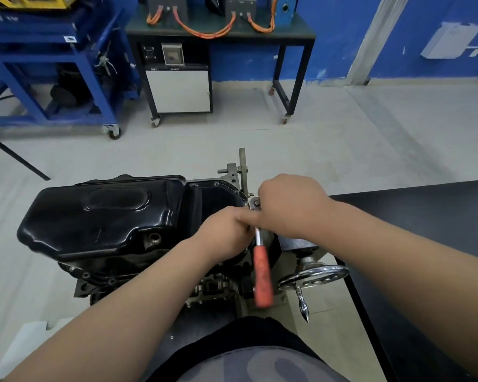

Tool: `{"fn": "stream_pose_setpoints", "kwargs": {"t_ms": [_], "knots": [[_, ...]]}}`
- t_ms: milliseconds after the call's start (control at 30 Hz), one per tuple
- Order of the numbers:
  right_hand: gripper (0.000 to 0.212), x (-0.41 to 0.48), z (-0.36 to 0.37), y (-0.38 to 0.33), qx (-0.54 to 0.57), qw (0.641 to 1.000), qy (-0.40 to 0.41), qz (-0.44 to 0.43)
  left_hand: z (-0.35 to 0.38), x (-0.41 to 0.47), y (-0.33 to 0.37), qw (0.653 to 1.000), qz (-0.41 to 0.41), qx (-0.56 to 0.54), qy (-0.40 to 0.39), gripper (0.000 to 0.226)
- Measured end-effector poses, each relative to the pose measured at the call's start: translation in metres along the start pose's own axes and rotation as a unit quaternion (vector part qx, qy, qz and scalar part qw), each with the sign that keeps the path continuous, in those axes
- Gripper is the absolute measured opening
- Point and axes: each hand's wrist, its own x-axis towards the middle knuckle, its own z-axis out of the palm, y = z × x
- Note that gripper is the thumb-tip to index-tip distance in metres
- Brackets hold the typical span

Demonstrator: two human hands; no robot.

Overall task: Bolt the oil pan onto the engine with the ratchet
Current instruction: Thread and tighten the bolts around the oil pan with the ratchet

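The black oil pan (102, 216) sits upside-up on the engine block (155, 274), which is mounted on a stand. A ratchet (262, 274) with a red-orange handle stands at the pan's right end, its head (255, 203) at the pan's flange and its handle hanging toward me, blurred. My right hand (290, 205) is curled over the ratchet's head from the right. My left hand (224, 232) reaches in from the left and its fingers close on the metal shaft just below the head. The bolt under the socket is hidden.
A chrome handwheel (315, 275) with a crank knob belongs to the engine stand, right of the ratchet. A black table (425, 216) lies to the right. Across the floor stand a blue cart (66, 78) and a black wheeled bench (218, 31) with orange cables.
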Motion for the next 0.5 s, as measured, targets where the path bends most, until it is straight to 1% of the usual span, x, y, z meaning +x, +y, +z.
{"fn": "stream_pose_setpoints", "kwargs": {"t_ms": [33, 67, 133, 167, 200, 267, 333, 367, 433, 467, 500], "knots": [[0.048, 0.001, 0.0, 0.001, 0.001, 1.0, -0.004, -0.022, 0.002, -0.001, -0.001, 1.0, 0.006, 0.017, 0.005, 0.026], [0.041, 0.002, -0.002, 0.002, 0.0, 0.998, -0.013, -0.062, 0.004, -0.001, -0.002, 0.999, 0.015, 0.036, 0.005, 0.029], [0.02, 0.005, -0.01, 0.009, 0.014, 0.99, -0.029, -0.14, 0.003, -0.002, -0.004, 0.998, 0.02, 0.052, 0.003, 0.035], [0.017, 0.006, -0.014, 0.011, 0.017, 0.986, -0.029, -0.163, 0.002, -0.001, -0.005, 0.998, 0.018, 0.054, 0.001, 0.037], [0.02, 0.006, -0.016, 0.012, 0.017, 0.984, -0.022, -0.176, 0.001, -0.001, -0.005, 0.999, 0.015, 0.052, -0.001, 0.038], [0.022, 0.007, -0.017, 0.01, -0.021, 0.985, 0.013, -0.17, 0.0, -0.001, -0.007, 0.999, 0.013, 0.032, 0.004, 0.036], [0.034, 0.005, -0.013, 0.006, -0.071, 0.99, 0.039, -0.115, 0.002, -0.004, -0.007, 1.0, 0.005, 0.002, 0.008, 0.026], [0.043, 0.003, -0.011, 0.003, -0.074, 0.994, 0.037, -0.076, 0.004, -0.006, -0.007, 1.0, 0.0, -0.007, 0.015, 0.023], [0.051, -0.001, -0.009, -0.004, -0.041, 0.999, 0.024, -0.012, 0.008, -0.009, -0.006, 0.999, -0.001, -0.026, 0.037, 0.027], [0.051, -0.003, -0.008, -0.004, -0.037, 0.999, 0.019, -0.01, 0.009, -0.01, -0.005, 0.999, 0.0, -0.037, 0.038, 0.028], [0.048, -0.003, -0.008, -0.004, -0.049, 0.998, 0.016, -0.03, 0.009, -0.009, -0.005, 0.999, 0.003, -0.04, 0.028, 0.027]]}}
